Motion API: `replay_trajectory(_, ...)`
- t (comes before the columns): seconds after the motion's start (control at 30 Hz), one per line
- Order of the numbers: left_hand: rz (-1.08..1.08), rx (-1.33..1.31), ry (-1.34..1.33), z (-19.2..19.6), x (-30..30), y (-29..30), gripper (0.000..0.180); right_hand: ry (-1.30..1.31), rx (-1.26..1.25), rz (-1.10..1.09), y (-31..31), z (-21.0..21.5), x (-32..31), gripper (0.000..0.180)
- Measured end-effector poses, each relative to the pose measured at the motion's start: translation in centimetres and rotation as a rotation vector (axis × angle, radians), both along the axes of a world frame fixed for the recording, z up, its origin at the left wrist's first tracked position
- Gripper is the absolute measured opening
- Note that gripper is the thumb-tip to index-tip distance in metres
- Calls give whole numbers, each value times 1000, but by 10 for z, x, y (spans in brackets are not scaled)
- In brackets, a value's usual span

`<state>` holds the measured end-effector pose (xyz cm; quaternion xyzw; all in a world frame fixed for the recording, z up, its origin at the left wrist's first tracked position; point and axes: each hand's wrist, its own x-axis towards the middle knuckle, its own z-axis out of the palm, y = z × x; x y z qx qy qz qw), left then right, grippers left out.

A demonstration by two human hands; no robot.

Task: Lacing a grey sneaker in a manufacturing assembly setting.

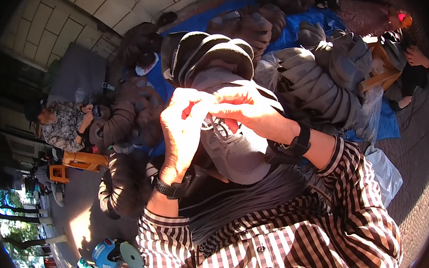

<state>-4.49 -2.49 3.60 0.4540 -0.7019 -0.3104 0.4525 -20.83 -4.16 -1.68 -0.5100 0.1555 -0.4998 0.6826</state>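
A grey baseball cap lies in front of me, brim toward my body, with a dark and white design on its front. Above its crown, my left hand and my right hand meet, fingertips pinched together in strong sunlight. Whatever sits between the fingertips is too bright and small to make out. A bit of red shows under the right fingers. Just beyond my hands stands a nested stack of dark caps, brims fanned out. Both wrists carry black bands.
More stacked caps lie on blue sheeting at right. On the left another person sits handling a cap, near a yellow stool. Someone's hand shows at far right. A blue and white object stands lower left; a plastic bag lies right.
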Motion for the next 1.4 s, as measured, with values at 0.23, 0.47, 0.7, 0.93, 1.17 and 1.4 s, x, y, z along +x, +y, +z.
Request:
replay_trajectory(0.23,-44,133,91,10,2,2,9,-89,151,142,4,1,-1,14)
replay_trajectory(0.47,-101,252,27,11,13,-3,10,-94,154,251,2,6,-6,13)
replay_trajectory(0.7,116,-117,-62,23,-4,15,8,12,108,195,0,21,-10,15)
replay_trajectory(0.93,-142,-356,-417,-55,-2,60,16,299,-40,141,-9,50,-23,19)
replay_trajectory(1.17,-234,-310,-407,-90,-9,34,25,459,-782,-14,-15,52,-11,19)
replay_trajectory(1.4,-202,-393,-688,-111,-4,38,32,652,-838,-29,3,85,6,12)
